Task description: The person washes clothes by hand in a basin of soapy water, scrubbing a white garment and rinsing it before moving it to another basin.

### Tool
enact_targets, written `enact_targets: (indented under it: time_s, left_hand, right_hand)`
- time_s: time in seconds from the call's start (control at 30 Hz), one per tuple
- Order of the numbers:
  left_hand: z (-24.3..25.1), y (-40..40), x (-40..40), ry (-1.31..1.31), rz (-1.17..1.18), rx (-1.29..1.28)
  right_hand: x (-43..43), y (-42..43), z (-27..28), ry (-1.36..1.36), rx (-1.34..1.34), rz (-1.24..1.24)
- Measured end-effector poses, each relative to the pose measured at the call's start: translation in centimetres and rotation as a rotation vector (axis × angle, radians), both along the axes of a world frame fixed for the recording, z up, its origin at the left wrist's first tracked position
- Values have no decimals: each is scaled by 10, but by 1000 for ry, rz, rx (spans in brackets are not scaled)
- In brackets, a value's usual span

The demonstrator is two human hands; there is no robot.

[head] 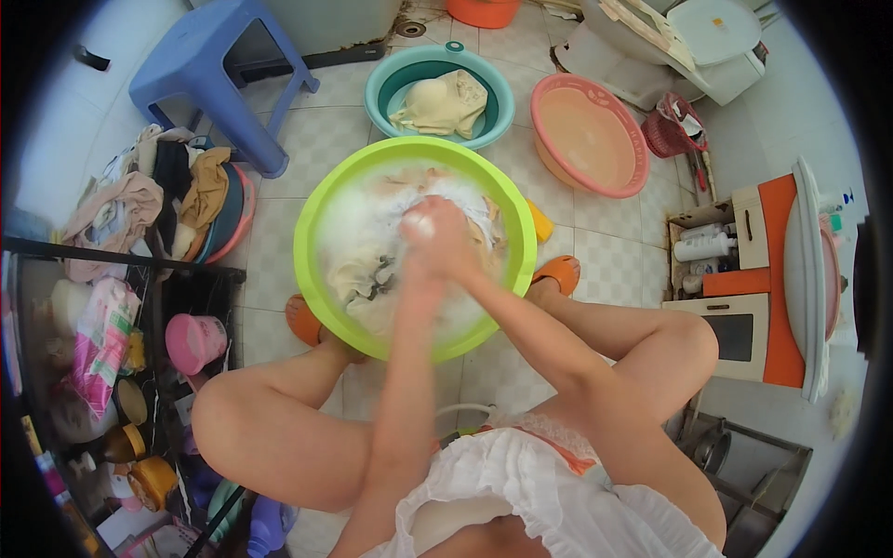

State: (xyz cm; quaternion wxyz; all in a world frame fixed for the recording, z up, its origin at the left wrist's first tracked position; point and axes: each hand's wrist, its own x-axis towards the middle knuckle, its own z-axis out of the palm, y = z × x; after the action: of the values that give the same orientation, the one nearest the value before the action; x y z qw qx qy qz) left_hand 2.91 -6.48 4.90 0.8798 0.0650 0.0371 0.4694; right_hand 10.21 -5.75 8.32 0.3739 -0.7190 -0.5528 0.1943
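Observation:
A lime-green plastic basin [312,209] sits on the floor between my feet, filled with cloudy, foamy water and wet clothes. Over its middle, my left hand [421,254] and my right hand [453,234] are pressed together, both blurred. A small white bit, cloth or lather, shows between the fingers. White cloth [469,201] lies directly behind the hands and seems bunched in them. Cream-coloured fabric [356,275] with dark patches floats left of my hands. Beige fabric [411,180] lies near the basin's far side.
Beyond stand a teal basin [373,104] with a cream bra and a pink basin [593,139] of cloudy water. A blue plastic stool [188,49], heaped clothes [139,202] and a crowded shelf [160,268] are left. A cabinet [781,279] and toilet [621,56] are right.

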Motion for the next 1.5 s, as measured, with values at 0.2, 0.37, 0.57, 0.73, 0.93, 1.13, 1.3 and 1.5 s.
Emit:
enact_targets:
  time_s: [0.2, 0.37, 0.57, 0.73, 0.93, 1.13, 1.3, 1.5]
  left_hand:
    - [-16, 3, -36, 196, 109, -115]
    - [-2, 2, 5, 352, 1, -384]
    - [-44, 1, -18, 1002, 218, 597]
    - [35, -3, -8, 522, -24, -240]
    - [35, 7, -16, 429, 0, -452]
    - [8, 26, -53, 712, 249, -223]
    - [9, 37, -61, 524, 357, -549]
    - [-56, 25, -58, 511, 299, -383]
  right_hand:
    - [-34, -29, 5, -19, 249, 307]
    - [5, -8, -10, -37, 27, 124]
    - [-25, -13, -15, 7, 277, 215]
    - [8, 7, 18, 116, 62, 185]
    - [21, -3, 22, 156, -291, 158]
    - [25, -19, 20, 105, -586, 449]
    - [53, -24, 9, 23, -264, 239]
    - [-20, -27, 10, 277, 215, 403]
